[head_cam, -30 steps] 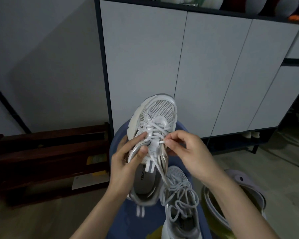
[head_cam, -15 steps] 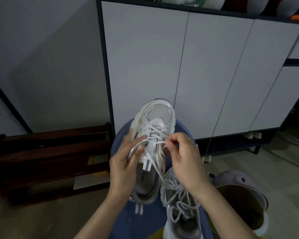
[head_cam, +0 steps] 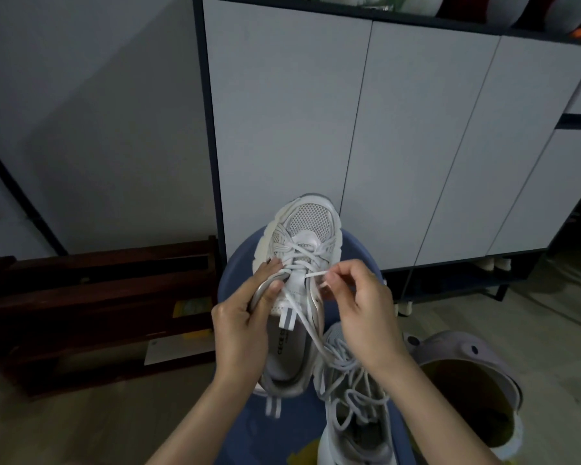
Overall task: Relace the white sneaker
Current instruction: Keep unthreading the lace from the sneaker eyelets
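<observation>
Your left hand (head_cam: 239,333) holds the white sneaker (head_cam: 296,290) toe-up over a blue seat (head_cam: 235,273), its grip closed around the shoe's left side: fingers (head_cam: 265,268) wrap the outer wall by the eyelets and the thumb (head_cam: 273,290) presses on the collar edge beside the tongue (head_cam: 296,283). Your right hand (head_cam: 363,310) sits just right of the tongue, its grip pinched shut on the tip of the white lace (head_cam: 316,274), which runs level from the fingertips toward the upper eyelets. The lace's other end (head_cam: 311,333) trails down across the shoe's opening, past the right wrist.

Below the right grip, a second sneaker (head_cam: 353,407) lies on the seat with its laces loose and looped, touching the heel of the held shoe. Further right of that wrist stands a pale lilac clog (head_cam: 463,354) on the floor (head_cam: 550,330). Beyond both grips rises a cabinet (head_cam: 416,146) with pale grey doors in a dark frame; small white shoes (head_cam: 497,263) show under its right end. Left of the left grip, a dark wooden rack (head_cam: 98,297) stands against the grey wall (head_cam: 81,112), something yellow (head_cam: 192,307) tucked behind it.
</observation>
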